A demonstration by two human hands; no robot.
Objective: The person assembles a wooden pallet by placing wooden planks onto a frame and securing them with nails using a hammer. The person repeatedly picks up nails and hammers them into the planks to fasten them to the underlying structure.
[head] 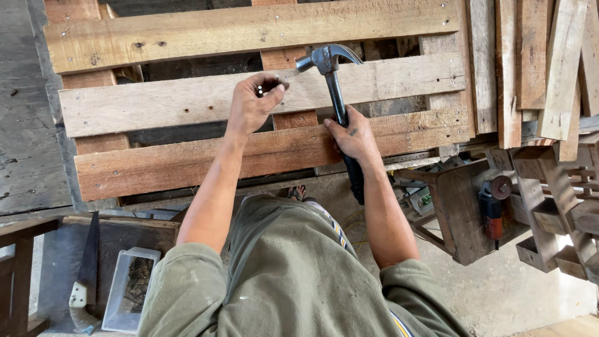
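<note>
My left hand [254, 101] pinches a small nail [288, 82] upright on the middle slat [187, 100] of a wooden pallet, where the slat crosses a reddish support beam [284, 59]. My right hand [354, 138] grips the black handle of a claw hammer [329, 61]. The hammer's steel head hangs just right of the nail, its face turned toward it. The nail's tip is hidden by my fingers.
Loose planks [549, 68] lie stacked at the right. Below them stand wooden boxes and an orange angle grinder [493, 209]. At lower left a handsaw [87, 268] and a clear plastic box of nails [130, 290] rest on a bench. My knee in olive trousers [281, 249] fills the lower centre.
</note>
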